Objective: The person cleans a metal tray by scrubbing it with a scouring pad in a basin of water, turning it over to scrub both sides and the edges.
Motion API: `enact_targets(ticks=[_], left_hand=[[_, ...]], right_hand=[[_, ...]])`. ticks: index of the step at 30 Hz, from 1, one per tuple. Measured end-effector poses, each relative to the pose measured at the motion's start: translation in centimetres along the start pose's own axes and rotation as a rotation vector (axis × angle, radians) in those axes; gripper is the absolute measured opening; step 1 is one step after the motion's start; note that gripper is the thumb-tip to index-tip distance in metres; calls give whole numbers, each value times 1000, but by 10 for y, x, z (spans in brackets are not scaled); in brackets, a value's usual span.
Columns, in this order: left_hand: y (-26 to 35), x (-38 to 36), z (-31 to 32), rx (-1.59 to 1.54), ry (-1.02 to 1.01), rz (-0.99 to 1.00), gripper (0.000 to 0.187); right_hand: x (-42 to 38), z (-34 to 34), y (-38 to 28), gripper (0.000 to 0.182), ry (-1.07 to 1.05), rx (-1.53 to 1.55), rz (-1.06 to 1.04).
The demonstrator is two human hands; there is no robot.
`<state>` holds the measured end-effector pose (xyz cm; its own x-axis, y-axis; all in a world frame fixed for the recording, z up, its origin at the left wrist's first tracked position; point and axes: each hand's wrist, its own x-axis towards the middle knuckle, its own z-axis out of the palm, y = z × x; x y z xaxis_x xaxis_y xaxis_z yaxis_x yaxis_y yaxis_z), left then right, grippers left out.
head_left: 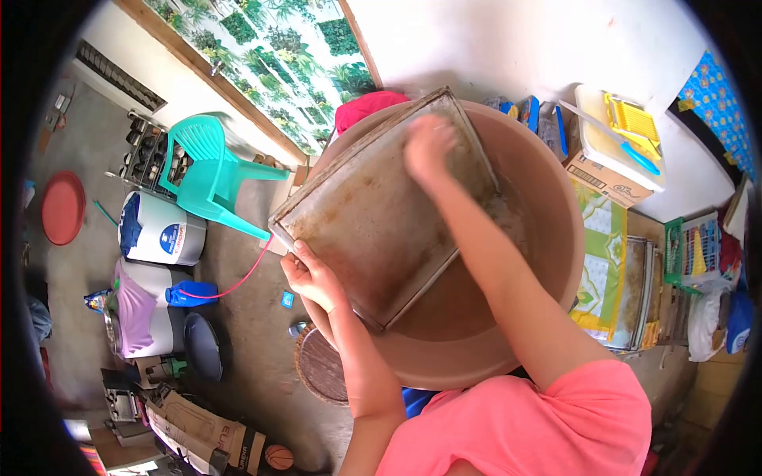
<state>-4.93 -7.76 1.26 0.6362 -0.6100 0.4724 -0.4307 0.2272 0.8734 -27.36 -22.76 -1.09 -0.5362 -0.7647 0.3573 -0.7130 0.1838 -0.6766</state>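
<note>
The left hand [315, 278] is clamped on the near-left edge of a stained, rectangular metal tray [373, 214], slanted across a wide, round, brown plastic tub [559, 262]. The tray looks stiff, fairly light and probably slippery when wet; its raised rim should give the surest hold. The right hand [431, 147] is blurred over the tray's far part; its grip I cannot tell. Room lies rightward inside the tub; beyond the left rim stands a turquoise plastic chair [210, 173].

Left hand [316, 279] left of centre, thumb [306, 252] extended, fingers [292, 270] curled; right hand [431, 148] upper centre, blurred. Right forearm [494, 266] slants toward lower right.
</note>
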Motion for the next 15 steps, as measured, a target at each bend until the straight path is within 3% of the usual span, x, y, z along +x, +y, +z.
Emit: enact_targets(ticks=[1,4,6,7,10,12,15], left_hand=[[0,1,1,6,8,18,30],[3,3,5,14,-17,-24,32],[4,2,5,23,-21,-73,34],[5,2,4,28,-14,-84,35],[5,2,0,95,-1,-39,37],[3,2,-2,94,6,-25,38],[1,4,2,105,21,-3,39]], right_hand=[[27,-4,20,22,61,46,222],[15,-7,-4,26,54,19,83],[-39,-11,-54,33,-152,1,-219],[-62,-11,-63,32,-88,256,-409],[-6,14,-17,21,62,-41,-277],[43,-8,36,29,24,-49,199],[15,-3,82,29,170,-61,268]])
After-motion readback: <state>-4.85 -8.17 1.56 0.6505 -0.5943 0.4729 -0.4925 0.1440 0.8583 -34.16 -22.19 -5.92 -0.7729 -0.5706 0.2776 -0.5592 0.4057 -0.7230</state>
